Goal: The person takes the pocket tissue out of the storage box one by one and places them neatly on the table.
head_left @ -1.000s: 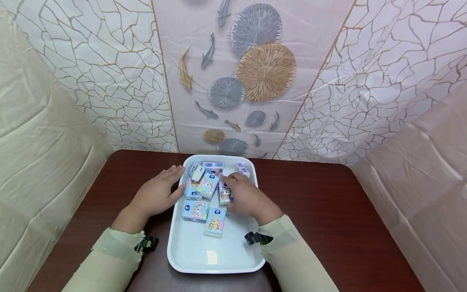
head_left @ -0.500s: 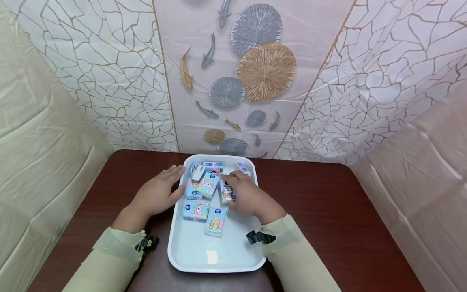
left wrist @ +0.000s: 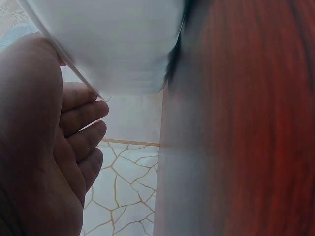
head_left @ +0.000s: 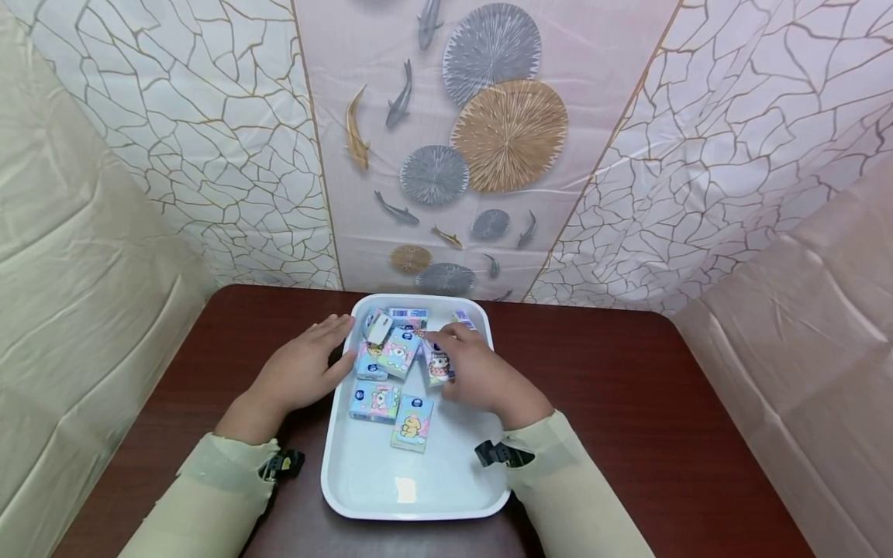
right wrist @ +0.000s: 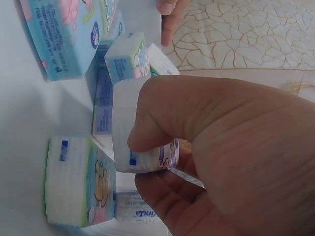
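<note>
My right hand (head_left: 477,376) grips a small tissue pack (head_left: 437,367) over the white tray (head_left: 418,484). In the right wrist view, the thumb presses on the white side of this tissue pack (right wrist: 125,113), and fingers curl round its other side. At the tray's left edge, my left hand (head_left: 300,372) touches the rim with its fingers extended. The left wrist view has the left hand (left wrist: 59,132) beside the tray's outer wall (left wrist: 123,44). Directly left of the held pack lies a tilted pack with a bear print (head_left: 398,353), on top of others.
Several more tissue packs lie in the tray, among them a dog-print pack (head_left: 412,425), a bear-print pack (head_left: 374,401) and a purple one (head_left: 463,318) at the far right corner. A dark red-brown table (head_left: 600,403) carries the tray. Patterned cloth (head_left: 432,263) hangs behind.
My right hand has shifted slightly right with the held tissue pack, which now stands farther from the bear-print pack beside it. My left hand stays in place.
</note>
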The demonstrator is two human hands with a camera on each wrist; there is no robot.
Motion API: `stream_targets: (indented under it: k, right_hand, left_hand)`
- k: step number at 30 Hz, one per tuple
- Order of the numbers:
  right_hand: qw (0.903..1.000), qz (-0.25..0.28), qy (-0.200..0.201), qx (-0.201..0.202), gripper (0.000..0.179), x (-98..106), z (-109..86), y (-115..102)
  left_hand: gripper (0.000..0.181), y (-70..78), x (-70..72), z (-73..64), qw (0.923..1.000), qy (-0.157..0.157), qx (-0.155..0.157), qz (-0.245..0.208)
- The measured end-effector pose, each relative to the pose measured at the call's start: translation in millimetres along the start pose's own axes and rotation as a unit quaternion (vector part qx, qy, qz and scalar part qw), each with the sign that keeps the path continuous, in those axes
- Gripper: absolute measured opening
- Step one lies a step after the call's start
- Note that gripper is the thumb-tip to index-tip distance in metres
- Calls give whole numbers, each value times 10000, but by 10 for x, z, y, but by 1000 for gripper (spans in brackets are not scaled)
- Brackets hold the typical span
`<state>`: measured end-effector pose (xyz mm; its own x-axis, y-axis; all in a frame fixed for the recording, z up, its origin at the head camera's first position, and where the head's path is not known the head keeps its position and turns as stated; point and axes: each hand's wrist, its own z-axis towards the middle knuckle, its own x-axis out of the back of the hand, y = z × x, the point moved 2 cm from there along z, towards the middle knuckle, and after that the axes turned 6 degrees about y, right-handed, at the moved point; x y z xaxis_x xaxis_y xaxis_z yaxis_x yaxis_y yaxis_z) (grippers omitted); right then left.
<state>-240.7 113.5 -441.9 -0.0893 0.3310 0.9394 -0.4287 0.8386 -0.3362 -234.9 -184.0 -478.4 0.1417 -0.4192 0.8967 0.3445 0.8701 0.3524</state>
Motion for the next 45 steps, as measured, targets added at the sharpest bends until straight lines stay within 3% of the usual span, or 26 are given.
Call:
stream_targets:
  k: [10,20,45]
  right_hand:
    - [9998,25,114,176,88,68,-51,42]
    - [9996,75,281,-11,87,175,-144,59]
    - [9992,270,204,-200,88,393,-313,195]
  left_hand:
    - [72,10,0,-1,10000,-57,35,-18]
    - [71,2,-3,-6,10000,-1,-4,-11]
    - [71,-2,-21,9,10000,-62,46,-6]
